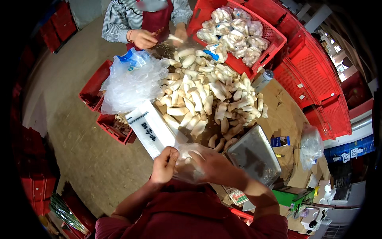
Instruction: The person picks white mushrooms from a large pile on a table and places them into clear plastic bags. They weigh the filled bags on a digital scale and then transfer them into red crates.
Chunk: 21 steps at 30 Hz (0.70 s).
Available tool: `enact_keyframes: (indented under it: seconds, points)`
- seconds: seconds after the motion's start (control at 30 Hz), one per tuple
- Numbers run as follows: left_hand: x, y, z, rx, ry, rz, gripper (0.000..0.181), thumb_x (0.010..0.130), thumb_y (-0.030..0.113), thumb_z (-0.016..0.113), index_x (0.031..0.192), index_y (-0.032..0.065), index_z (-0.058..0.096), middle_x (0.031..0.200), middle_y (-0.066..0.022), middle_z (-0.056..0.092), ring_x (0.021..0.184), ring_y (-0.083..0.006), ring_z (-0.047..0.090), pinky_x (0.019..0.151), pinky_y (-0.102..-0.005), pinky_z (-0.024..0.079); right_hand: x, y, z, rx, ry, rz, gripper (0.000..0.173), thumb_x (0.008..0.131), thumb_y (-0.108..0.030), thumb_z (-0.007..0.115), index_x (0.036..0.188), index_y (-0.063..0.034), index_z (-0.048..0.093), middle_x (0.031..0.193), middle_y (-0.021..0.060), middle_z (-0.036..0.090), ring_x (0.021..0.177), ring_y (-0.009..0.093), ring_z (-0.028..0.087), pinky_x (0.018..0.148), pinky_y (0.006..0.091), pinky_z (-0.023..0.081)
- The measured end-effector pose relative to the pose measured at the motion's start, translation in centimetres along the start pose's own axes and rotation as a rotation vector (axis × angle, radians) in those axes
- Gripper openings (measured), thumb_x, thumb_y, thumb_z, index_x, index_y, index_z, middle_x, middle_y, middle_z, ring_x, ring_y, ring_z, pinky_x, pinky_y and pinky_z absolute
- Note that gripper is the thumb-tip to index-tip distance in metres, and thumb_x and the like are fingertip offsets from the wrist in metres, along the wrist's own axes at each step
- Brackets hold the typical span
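Low in front of my body, my left hand (165,165) pinches the rim of a clear plastic bag (186,171). Pale pieces show inside the bag. My right hand (209,164) is at the bag's mouth on its other side, blurred, and partly seen through the film; whether it grips anything cannot be told. Beyond the bag lies a large heap of king oyster mushrooms (197,95) on the table. A stack of white printed plastic sheets or bags (152,125) lies left of the heap, close to my left hand. Right of my hands is a metal tray (253,155).
Across the table a co-worker's hands (143,38) handle a mushroom. Loose clear bags (134,80) are piled at left, above red crates (115,128). A red crate (274,33) holds bagged mushrooms (235,33). A spray can or bottle (263,80) and a green box (294,195) stand at right.
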<state>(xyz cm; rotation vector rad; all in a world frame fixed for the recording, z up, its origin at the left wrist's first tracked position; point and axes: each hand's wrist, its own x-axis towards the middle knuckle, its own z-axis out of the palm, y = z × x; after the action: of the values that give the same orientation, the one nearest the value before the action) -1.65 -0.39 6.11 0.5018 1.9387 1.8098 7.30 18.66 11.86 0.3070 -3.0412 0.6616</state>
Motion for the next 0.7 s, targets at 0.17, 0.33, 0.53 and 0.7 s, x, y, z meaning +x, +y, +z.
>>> enact_keyframes:
  seconds: [0.17, 0.33, 0.53, 0.7]
  points:
    - [0.5, -2.9, 0.2, 0.089, 0.051, 0.029, 0.013, 0.097, 0.012, 0.054, 0.089, 0.0019, 0.053, 0.066, 0.0016, 0.044, 0.062, -0.0067, 0.038, 0.055, -0.0229, 0.036, 3.0, 8.8, -1.5, -0.048, 0.089, 0.229, 0.023, 0.082, -0.007, 0.064, 0.105, -0.0066, 0.062, 0.100, 0.0086, 0.064, 0.093, 0.021, 0.062, 0.079, 0.0348, 0.051]
    - [0.5, -3.6, 0.8, 0.050, 0.011, 0.043, 0.012, 0.096, 0.012, 0.056, 0.089, 0.0032, 0.054, 0.065, 0.0016, 0.044, 0.061, -0.0064, 0.038, 0.054, -0.0229, 0.036, 0.8, 17.2, 9.7, -0.550, -0.521, 0.155, 0.053, 0.074, -0.007, 0.069, 0.123, -0.0056, 0.048, 0.125, 0.0176, 0.049, 0.116, 0.034, 0.048, 0.093, 0.0492, 0.043]
    - [-0.1, -4.3, 0.1, 0.059, 0.015, -0.013, 0.011, 0.096, 0.012, 0.056, 0.089, 0.0033, 0.054, 0.065, 0.0019, 0.046, 0.060, -0.0061, 0.039, 0.053, -0.0230, 0.036, 2.8, 15.6, 9.4, -0.676, -0.795, -0.043, 0.058, 0.075, -0.019, 0.074, 0.124, -0.0055, 0.044, 0.121, 0.0175, 0.048, 0.114, 0.034, 0.048, 0.092, 0.0484, 0.041]
    - [0.1, -4.7, 0.6, -0.006, 0.041, 0.008, 0.010, 0.096, 0.012, 0.056, 0.089, 0.0038, 0.055, 0.065, 0.0028, 0.047, 0.059, -0.0060, 0.040, 0.053, -0.0230, 0.036, 1.4, 16.7, 10.2, -0.651, -0.591, -0.056, 0.054, 0.071, -0.017, 0.074, 0.116, -0.0038, 0.047, 0.115, 0.0182, 0.049, 0.108, 0.035, 0.050, 0.087, 0.0472, 0.043]
